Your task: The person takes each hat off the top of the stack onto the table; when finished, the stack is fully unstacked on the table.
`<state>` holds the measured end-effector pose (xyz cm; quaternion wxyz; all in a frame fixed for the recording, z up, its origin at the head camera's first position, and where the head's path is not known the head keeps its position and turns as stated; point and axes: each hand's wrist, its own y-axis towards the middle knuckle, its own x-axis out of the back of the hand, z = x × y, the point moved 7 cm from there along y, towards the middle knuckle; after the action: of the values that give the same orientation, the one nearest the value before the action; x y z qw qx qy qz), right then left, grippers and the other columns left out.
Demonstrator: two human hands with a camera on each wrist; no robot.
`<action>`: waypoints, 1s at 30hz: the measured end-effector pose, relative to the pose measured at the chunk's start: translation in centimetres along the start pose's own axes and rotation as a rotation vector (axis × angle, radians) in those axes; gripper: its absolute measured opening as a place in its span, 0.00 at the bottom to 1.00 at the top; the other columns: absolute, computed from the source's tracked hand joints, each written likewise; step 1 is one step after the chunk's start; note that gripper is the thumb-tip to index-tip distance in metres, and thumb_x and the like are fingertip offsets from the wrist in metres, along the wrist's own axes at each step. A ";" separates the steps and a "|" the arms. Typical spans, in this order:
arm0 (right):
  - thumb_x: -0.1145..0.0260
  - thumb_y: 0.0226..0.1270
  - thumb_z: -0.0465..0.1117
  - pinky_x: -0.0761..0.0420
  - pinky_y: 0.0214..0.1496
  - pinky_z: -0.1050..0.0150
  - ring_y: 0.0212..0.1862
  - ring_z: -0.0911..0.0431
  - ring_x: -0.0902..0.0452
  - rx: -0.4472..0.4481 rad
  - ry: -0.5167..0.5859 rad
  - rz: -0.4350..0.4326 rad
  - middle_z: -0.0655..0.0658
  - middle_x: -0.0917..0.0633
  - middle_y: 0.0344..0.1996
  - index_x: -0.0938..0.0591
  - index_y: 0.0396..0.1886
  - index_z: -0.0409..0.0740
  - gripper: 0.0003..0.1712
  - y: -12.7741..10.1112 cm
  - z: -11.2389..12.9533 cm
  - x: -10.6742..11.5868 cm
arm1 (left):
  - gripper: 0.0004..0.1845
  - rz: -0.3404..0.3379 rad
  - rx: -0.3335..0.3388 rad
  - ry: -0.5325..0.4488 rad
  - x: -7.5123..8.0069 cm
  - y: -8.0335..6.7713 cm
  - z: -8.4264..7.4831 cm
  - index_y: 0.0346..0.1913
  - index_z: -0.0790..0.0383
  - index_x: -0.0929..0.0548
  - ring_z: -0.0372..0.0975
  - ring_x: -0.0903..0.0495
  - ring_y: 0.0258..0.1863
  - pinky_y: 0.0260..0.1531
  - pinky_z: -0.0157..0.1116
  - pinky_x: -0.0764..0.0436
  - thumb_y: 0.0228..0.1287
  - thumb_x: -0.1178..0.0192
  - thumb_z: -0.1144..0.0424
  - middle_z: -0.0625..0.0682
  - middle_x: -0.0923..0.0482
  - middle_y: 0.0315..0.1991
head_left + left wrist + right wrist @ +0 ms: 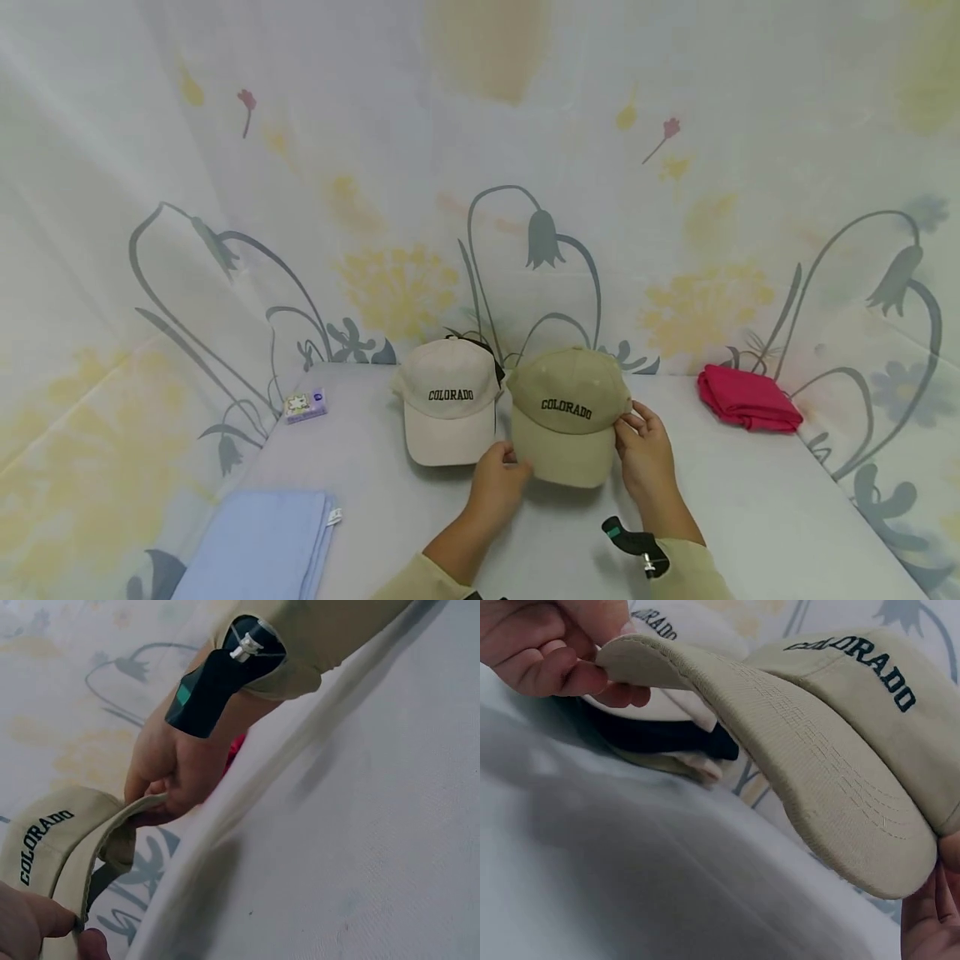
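Caps: two, stitched cotton, curved brims; khaki cap (567, 412) mid-desk beside cream cap (448, 400).
Left hand (497, 487): fingers pinch khaki brim's left edge.
Right hand (647, 454): fingers pinch brim's right edge.
Cloths: folded blue towel (258, 546), near-left corner; folded red cloth (747, 399), far-right.

I see a cream cap (448, 400) at centre frame, a folded red cloth (746, 400) at right, a small box (305, 406) at left, and a folded blue towel (258, 546) lower left, all on the table (765, 517).
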<state>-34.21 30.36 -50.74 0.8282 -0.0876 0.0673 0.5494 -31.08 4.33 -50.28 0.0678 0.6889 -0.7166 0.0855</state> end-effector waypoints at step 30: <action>0.45 0.82 0.35 0.25 0.67 0.57 0.69 0.45 0.28 -0.049 -0.389 -0.004 0.32 0.25 0.69 0.39 0.81 0.37 0.33 4.8 -3.2 -1.0 | 0.19 -0.197 -0.133 0.236 -2.9 2.5 1.6 0.54 0.80 0.17 0.59 0.17 0.59 0.59 0.54 0.18 0.63 0.31 0.71 0.75 0.17 0.52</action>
<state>-39.06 30.63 -54.03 0.8243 0.0000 -0.1077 0.5559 -33.44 6.93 -52.59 0.2049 0.7350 -0.6368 0.1110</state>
